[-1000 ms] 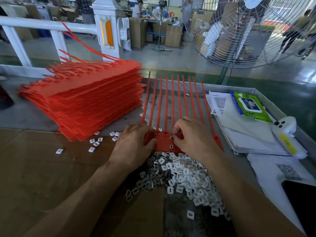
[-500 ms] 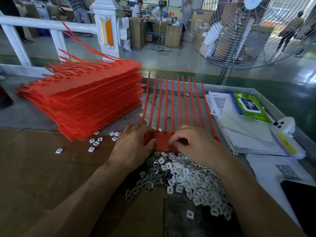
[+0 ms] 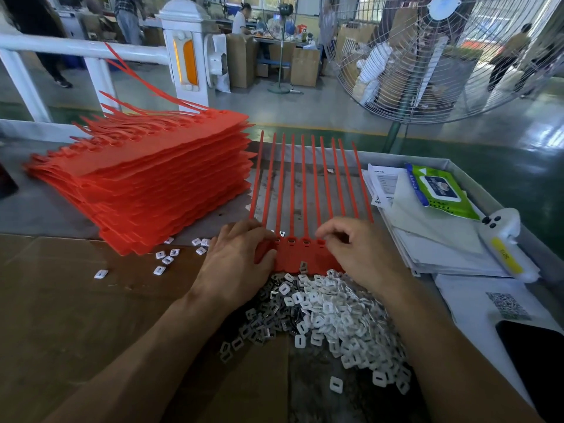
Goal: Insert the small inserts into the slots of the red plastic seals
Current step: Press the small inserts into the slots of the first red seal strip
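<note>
A red seal strip (image 3: 300, 254) lies flat in front of me, its long thin tails pointing away. My left hand (image 3: 235, 264) rests on its left end and presses it down, fingertips by the slots. My right hand (image 3: 360, 254) hovers over the right end, thumb and index finger pinched together at a slot; the small insert between them is mostly hidden. One loose insert (image 3: 303, 265) lies on the strip's plate. A heap of white and grey inserts (image 3: 329, 315) sits just below both hands. A tall stack of red seal strips (image 3: 152, 184) stands at the left.
Several stray inserts (image 3: 164, 261) lie by the stack on brown cardboard (image 3: 76, 315). To the right are papers (image 3: 433, 248), a green wipes pack (image 3: 439, 190), a white handheld device (image 3: 503, 242) and a black phone (image 3: 540, 361). A large fan (image 3: 442, 56) and a white railing post (image 3: 186, 56) stand behind.
My right hand has shifted to the right along the row of slots, uncovering the middle ones. My left hand stays on the strip's left end.
</note>
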Action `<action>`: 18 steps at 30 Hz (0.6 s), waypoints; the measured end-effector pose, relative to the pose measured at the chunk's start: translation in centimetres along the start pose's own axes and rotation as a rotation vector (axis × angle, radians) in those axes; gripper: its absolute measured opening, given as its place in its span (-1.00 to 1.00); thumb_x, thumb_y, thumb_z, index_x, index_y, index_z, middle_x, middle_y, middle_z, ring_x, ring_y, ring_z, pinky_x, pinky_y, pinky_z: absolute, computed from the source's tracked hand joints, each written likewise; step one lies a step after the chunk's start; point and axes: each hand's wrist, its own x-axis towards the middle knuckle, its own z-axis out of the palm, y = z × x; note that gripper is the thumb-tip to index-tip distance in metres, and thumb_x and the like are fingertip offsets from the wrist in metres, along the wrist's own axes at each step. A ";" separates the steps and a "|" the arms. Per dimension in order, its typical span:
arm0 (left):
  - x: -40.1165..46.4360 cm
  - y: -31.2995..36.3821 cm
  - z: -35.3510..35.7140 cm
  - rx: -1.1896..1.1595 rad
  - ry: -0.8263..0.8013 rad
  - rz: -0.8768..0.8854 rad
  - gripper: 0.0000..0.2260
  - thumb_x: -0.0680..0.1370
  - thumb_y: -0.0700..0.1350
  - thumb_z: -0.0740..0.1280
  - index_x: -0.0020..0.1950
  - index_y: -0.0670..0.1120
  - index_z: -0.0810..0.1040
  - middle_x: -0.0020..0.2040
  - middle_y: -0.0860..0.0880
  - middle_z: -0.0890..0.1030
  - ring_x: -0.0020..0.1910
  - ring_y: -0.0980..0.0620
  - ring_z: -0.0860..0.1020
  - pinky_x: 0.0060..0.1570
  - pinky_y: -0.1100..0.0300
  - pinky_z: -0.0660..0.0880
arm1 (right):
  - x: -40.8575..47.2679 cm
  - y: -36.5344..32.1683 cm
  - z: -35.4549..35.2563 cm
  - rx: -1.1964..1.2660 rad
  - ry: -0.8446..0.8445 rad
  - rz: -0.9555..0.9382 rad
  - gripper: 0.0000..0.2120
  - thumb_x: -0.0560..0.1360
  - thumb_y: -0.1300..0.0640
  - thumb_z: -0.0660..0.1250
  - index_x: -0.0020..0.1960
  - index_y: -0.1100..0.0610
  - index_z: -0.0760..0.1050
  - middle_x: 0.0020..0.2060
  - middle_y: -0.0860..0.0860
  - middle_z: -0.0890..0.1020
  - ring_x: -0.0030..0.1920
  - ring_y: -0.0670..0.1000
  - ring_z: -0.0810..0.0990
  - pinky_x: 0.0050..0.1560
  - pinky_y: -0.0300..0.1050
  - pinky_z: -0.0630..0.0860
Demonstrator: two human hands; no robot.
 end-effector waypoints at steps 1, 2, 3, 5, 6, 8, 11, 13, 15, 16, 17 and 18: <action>0.0 0.0 0.0 0.007 -0.007 -0.001 -0.69 0.61 0.09 0.30 0.35 0.17 0.53 0.40 0.14 0.42 0.39 0.07 0.28 0.41 0.05 0.22 | -0.1 -0.3 0.1 -0.044 -0.030 -0.029 -0.75 0.63 0.18 0.30 0.12 -0.09 0.69 0.12 -0.20 0.69 0.00 -0.24 0.63 0.03 -0.39 0.49; 0.0 0.0 0.1 0.008 -0.011 -0.003 -0.69 0.61 0.10 0.30 0.35 0.17 0.52 0.41 0.14 0.42 0.39 0.07 0.28 0.42 0.05 0.21 | -0.1 -0.6 0.2 -0.096 -0.063 -0.063 -0.74 0.63 0.18 0.29 0.16 -0.07 0.69 0.14 -0.18 0.69 0.01 -0.26 0.60 0.01 -0.43 0.45; 0.0 0.0 0.1 0.006 -0.012 -0.005 -0.69 0.60 0.10 0.30 0.35 0.18 0.52 0.41 0.14 0.42 0.40 0.07 0.28 0.42 0.04 0.21 | -0.1 -0.9 0.4 -0.145 -0.090 -0.092 -0.73 0.63 0.18 0.28 0.19 -0.06 0.69 0.14 -0.16 0.69 0.03 -0.24 0.58 0.04 -0.39 0.46; 0.0 -0.1 0.1 -0.001 -0.010 -0.008 -0.69 0.60 0.10 0.31 0.35 0.18 0.52 0.41 0.14 0.43 0.40 0.08 0.28 0.42 0.04 0.21 | 0.1 -1.5 0.6 -0.212 -0.112 -0.109 -0.71 0.63 0.17 0.26 0.22 -0.05 0.68 0.12 -0.12 0.70 0.06 -0.15 0.62 0.10 -0.15 0.57; 0.0 -0.1 0.1 -0.001 -0.008 -0.009 -0.69 0.60 0.11 0.30 0.35 0.19 0.52 0.40 0.15 0.43 0.39 0.08 0.28 0.42 0.04 0.22 | 0.2 -1.6 0.7 -0.241 -0.117 -0.105 -0.70 0.62 0.16 0.25 0.23 -0.05 0.68 0.10 -0.11 0.69 0.05 -0.11 0.63 0.10 -0.06 0.59; 0.0 -0.1 0.1 0.001 -0.005 -0.010 -0.69 0.60 0.11 0.30 0.35 0.19 0.52 0.40 0.15 0.43 0.39 0.08 0.29 0.43 0.04 0.24 | 0.3 -1.7 0.8 -0.289 -0.129 -0.102 -0.69 0.62 0.14 0.24 0.24 -0.07 0.67 0.07 -0.12 0.67 0.04 -0.09 0.62 0.08 -0.03 0.59; 0.0 -0.2 0.2 0.007 -0.007 -0.011 -0.68 0.60 0.12 0.29 0.35 0.18 0.51 0.39 0.15 0.44 0.38 0.08 0.30 0.43 0.01 0.26 | 0.2 -1.6 0.9 -0.286 -0.132 -0.102 -0.69 0.62 0.11 0.24 0.25 -0.07 0.66 0.07 -0.15 0.65 0.05 -0.11 0.60 0.08 -0.08 0.57; 0.0 -0.2 0.2 0.006 -0.009 -0.011 -0.68 0.60 0.13 0.30 0.35 0.18 0.52 0.38 0.15 0.45 0.37 0.08 0.31 0.43 0.00 0.27 | 0.2 -1.6 0.9 -0.264 -0.122 -0.093 -0.70 0.62 0.12 0.24 0.25 -0.06 0.66 0.10 -0.15 0.67 0.09 -0.11 0.61 0.11 -0.08 0.57; 0.0 -0.2 0.2 0.004 -0.005 -0.009 -0.68 0.59 0.13 0.30 0.35 0.16 0.52 0.37 0.15 0.46 0.35 0.08 0.32 0.41 0.01 0.29 | 0.2 -1.5 0.8 -0.251 -0.122 -0.089 -0.70 0.63 0.15 0.24 0.24 -0.03 0.67 0.15 -0.13 0.69 0.13 -0.11 0.62 0.17 -0.08 0.57; 0.0 -0.2 0.2 0.002 -0.001 -0.007 -0.68 0.59 0.13 0.31 0.34 0.16 0.53 0.36 0.15 0.47 0.34 0.08 0.32 0.40 0.01 0.30 | 0.2 -1.4 0.8 -0.240 -0.124 -0.087 -0.70 0.63 0.17 0.25 0.25 -0.02 0.67 0.16 -0.13 0.69 0.15 -0.12 0.62 0.19 -0.09 0.56; 0.0 -0.2 0.2 0.002 0.002 -0.005 -0.68 0.59 0.13 0.31 0.34 0.15 0.53 0.35 0.14 0.47 0.33 0.08 0.33 0.40 0.01 0.31 | 0.1 -1.3 0.8 -0.210 -0.123 -0.076 -0.71 0.63 0.17 0.26 0.24 -0.03 0.66 0.17 -0.14 0.68 0.17 -0.14 0.61 0.22 -0.11 0.55; 0.0 -0.2 0.2 0.002 0.004 -0.003 -0.68 0.59 0.13 0.31 0.34 0.15 0.52 0.35 0.14 0.47 0.33 0.09 0.33 0.39 0.01 0.32 | 0.1 -1.1 0.7 -0.158 -0.119 -0.055 -0.73 0.64 0.18 0.27 0.23 -0.06 0.66 0.17 -0.16 0.68 0.18 -0.17 0.60 0.22 -0.15 0.53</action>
